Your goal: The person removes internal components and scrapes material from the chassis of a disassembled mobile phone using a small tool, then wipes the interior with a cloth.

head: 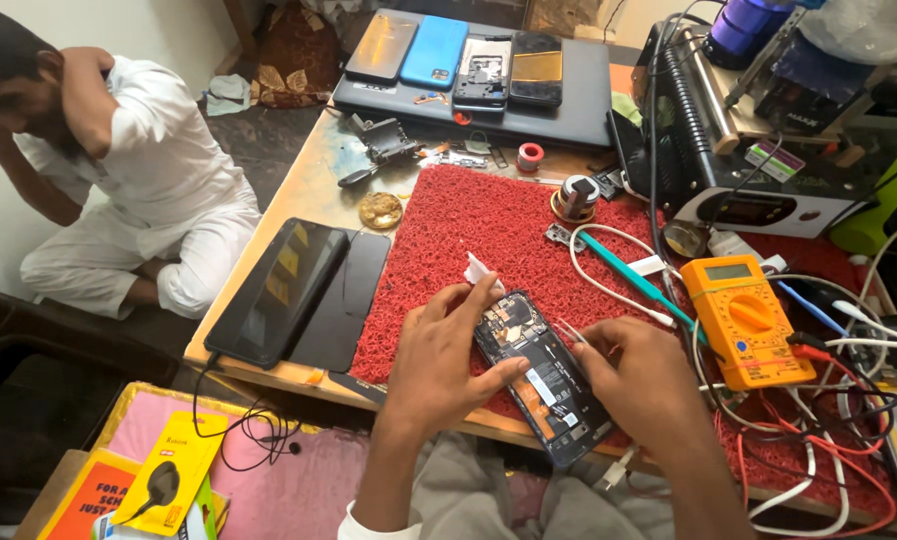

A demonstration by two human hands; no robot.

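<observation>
1 opened black smartphone with its back cover removed [546, 385] is seen lying on the red bristly mat [488, 230] at the near edge of the wooden surface [313, 175]. It is steadied by the left hand [443, 355], whose grip is closed on the phone's left side and on 1 small white scrap [478, 270] pinched at the fingertips. 1 pair of thin metal tweezers [571, 333] is held in the closed grip of the right hand [638, 385], just beside the phone's upper right edge.

4 phones [463, 55] are laid in a row on 1 closed grey laptop [578, 100] at the far end. 1 large dark tablet [273, 290] and 1 black glass panel [348, 300] lie side by side left of the mat. 1 orange multimeter [743, 320] with red and black leads rests to the right. 1 yellow rectangular package showing a black charger [168, 480] lies below the surface, on a pink sheet [298, 480]. A person in white clothes [148, 170] is seated on the floor at left.
</observation>
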